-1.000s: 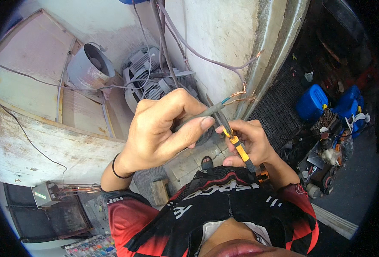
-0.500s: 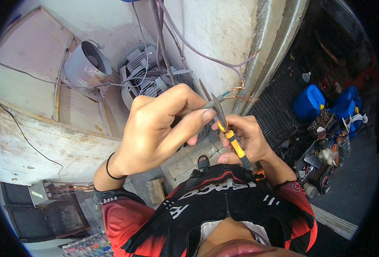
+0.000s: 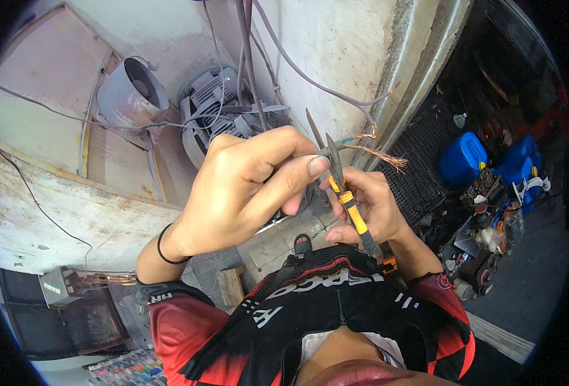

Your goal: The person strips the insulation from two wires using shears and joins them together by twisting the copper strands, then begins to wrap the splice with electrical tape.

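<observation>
Grey cable (image 3: 324, 152) tight between the left fingers (image 3: 292, 143)

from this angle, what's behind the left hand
Behind the left hand, a grey motor shows partly above it and floor tiles below. The motor's lower part is covered and cannot be seen.

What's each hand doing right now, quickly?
Left hand: closed, pinching a grey cable.
Right hand: closed, holding a yellow-and-black hand tool.

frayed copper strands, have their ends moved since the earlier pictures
Yes, right: the frayed copper strands now end closer to the left blue jerrycan in the view.
</observation>
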The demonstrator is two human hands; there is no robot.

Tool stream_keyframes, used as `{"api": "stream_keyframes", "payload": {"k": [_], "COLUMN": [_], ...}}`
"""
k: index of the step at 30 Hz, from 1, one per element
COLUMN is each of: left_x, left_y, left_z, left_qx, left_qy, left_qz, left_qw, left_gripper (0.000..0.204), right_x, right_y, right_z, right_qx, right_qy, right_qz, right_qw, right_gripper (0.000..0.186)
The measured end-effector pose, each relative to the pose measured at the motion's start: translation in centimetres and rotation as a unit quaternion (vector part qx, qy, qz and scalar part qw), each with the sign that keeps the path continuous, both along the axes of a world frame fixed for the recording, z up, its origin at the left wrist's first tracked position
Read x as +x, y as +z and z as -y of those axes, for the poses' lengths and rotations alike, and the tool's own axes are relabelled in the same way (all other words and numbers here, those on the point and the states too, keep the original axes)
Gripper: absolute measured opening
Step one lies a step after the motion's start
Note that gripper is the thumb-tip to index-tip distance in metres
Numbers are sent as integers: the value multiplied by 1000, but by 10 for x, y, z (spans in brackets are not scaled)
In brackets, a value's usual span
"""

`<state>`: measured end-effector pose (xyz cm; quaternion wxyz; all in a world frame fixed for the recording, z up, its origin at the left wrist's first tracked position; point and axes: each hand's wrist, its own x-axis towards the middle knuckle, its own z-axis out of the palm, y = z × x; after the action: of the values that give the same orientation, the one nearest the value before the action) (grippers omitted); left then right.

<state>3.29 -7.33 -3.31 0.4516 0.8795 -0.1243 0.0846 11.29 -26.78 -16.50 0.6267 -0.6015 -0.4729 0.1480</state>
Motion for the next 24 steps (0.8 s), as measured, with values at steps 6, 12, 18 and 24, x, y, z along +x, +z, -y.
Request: {"api": "stream_keyframes", "payload": {"k": [6,12,18,24], "left_x": [2,5,8,10], "left_y": [3,1,-5,-9], "left_z": [-1,-1,-3,-5], "left_qx": [-20,-22,-31,136], "left_qy": [5,0,-26,-39], "left_qz": [-52,-68,-37,144], "left_qw": [998,997,998,979], "left_gripper": [18,19,14,8], "right_x": [1,2,0,-6], "right_y": [0,-4,-7,-3], "right_z": [-1,-1,2,3], "right_qx": [-1,6,-16,2], "right_qy": [-13,-27,-46,-37], "right_qz": [0,0,4,-25], "right_qw": [1000,1000,999,999], "right_gripper": [66,68,67,62]}}
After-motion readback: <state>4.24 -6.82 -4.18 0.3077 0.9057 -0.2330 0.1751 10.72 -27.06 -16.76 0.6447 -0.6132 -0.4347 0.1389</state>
